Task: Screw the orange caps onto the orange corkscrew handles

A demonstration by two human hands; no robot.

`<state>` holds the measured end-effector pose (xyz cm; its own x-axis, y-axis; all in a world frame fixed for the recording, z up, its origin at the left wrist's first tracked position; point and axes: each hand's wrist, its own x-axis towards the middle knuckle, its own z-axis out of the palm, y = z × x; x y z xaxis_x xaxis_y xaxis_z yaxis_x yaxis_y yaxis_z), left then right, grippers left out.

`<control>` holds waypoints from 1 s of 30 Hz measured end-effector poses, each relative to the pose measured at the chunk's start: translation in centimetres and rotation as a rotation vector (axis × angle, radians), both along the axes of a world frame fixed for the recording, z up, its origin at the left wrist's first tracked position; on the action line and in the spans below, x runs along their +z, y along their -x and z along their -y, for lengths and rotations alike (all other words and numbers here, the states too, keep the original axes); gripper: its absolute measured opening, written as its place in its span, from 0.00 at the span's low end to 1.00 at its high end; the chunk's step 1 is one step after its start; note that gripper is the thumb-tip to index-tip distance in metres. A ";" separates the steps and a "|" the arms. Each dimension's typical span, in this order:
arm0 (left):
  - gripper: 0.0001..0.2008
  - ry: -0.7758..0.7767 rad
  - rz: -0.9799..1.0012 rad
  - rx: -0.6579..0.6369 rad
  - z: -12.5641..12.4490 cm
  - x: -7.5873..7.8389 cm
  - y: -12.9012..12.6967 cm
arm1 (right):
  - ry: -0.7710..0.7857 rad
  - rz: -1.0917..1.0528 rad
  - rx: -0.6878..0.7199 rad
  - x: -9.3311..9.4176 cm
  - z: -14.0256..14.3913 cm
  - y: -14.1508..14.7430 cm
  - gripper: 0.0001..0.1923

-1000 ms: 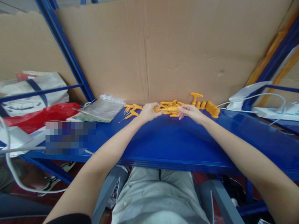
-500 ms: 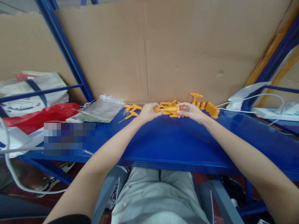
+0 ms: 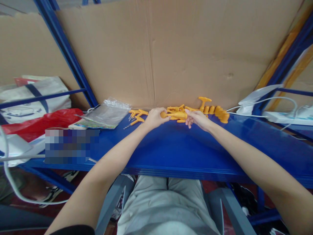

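Observation:
My left hand (image 3: pixel 156 118) is closed around the round left end of an orange, bottle-shaped corkscrew part (image 3: pixel 178 115), held roughly level above the blue table. At its right end, the thumb and fingertips of my right hand (image 3: pixel 198 119) are pinched together on it. Left of my left hand lie several orange T-handles (image 3: pixel 137 120) with bare metal spirals. More orange parts (image 3: pixel 174 109) lie just behind the held one, partly hidden by it and my hands. One orange T-shaped piece (image 3: pixel 204 100) stands upright behind my right hand.
Several orange cylinders (image 3: pixel 221 114) stand in a row at the right back. A clear plastic bag (image 3: pixel 109 114) and a red bag (image 3: pixel 53 120) lie to the left on the blue tabletop (image 3: pixel 171 150). Cardboard (image 3: pixel 190 49) walls the back; white cables (image 3: pixel 251 115) run at right.
My right hand's fingers have drawn together from a looser spread at the part's right end. My left hand keeps its hold, nearly unmoved.

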<state>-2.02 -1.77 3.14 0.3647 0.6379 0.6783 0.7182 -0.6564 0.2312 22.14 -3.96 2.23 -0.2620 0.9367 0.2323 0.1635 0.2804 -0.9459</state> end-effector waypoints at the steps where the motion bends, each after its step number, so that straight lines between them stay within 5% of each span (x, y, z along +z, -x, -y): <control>1: 0.10 -0.009 -0.001 -0.004 -0.1 0.0 0.0 | 0.025 -0.016 -0.009 -0.1 0.0 0.2 0.31; 16: 0.10 0.024 -0.017 0.003 -0.6 -0.5 0.1 | 0.248 -0.139 -0.079 0.4 0.8 0.7 0.19; 20: 0.13 0.054 0.012 -0.030 -0.8 -0.3 0.6 | 0.122 -0.177 -0.069 0.5 0.2 0.5 0.13; 24: 0.27 0.082 0.033 -0.075 -1.5 0.1 2.0 | -0.097 -0.123 -0.209 0.9 -2.1 0.1 0.17; 30: 0.21 0.069 -0.138 0.189 -4.4 -1.2 5.3 | -0.648 0.413 -0.393 1.4 -4.6 0.5 0.18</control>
